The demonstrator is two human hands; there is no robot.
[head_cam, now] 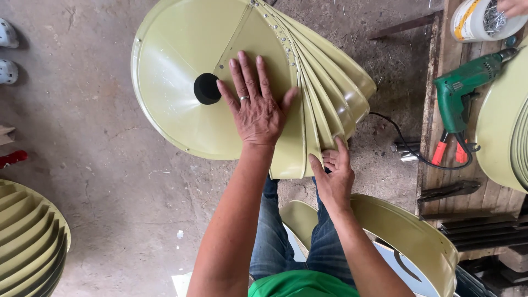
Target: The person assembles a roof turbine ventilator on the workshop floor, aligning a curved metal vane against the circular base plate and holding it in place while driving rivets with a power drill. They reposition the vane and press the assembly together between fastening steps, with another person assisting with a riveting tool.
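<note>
A stack of olive-green metal cone-shaped sheets (181,71) lies fanned out in front of me, the top one with a black round hole (207,88) at its middle and a riveted seam. My left hand (256,104) presses flat on the top sheet, fingers spread, a ring on one finger. My right hand (333,173) grips the lower edges of the fanned sheets (330,104) at their near right corner, thumb and fingers curled round them.
A green power drill (465,91) with its cable lies on a wooden bench (440,165) at right, beside a white tub of nails (484,19) and more green sheets (503,121). Further stacks lie at lower left (27,242) and by my knees (407,231). Another person's shoes (7,52) show at left.
</note>
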